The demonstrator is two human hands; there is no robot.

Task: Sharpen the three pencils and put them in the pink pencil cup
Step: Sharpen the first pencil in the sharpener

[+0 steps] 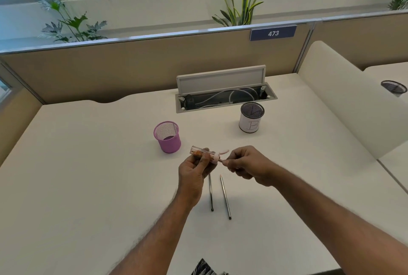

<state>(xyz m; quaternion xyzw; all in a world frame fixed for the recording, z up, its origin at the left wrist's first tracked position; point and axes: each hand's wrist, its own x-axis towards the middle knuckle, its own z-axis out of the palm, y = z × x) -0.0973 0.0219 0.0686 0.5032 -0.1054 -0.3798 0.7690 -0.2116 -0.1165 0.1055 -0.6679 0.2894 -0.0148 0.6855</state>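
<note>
spare pencils (pixel 225 197) point away; left hand (pixel 194 171) holds sharpener (pixel 204 153) crosswise, right hand (pixel 247 165) pencil (pixel 222 161).

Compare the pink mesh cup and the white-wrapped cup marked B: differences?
Colour: pink cup is bare pink mesh; B cup is dark mesh wrapped in white paper with a handwritten B.
Place: pink cup stands left, nearer the camera; B cup stands farther right, beside the open cable tray.
Shared: both upright mesh cups on the desk.

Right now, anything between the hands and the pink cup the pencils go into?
Nothing visible. The pink cup stands upright and open just beyond the left hand, which holds the sharpener. The two loose pencils lie nearer the person, off that path.
</note>
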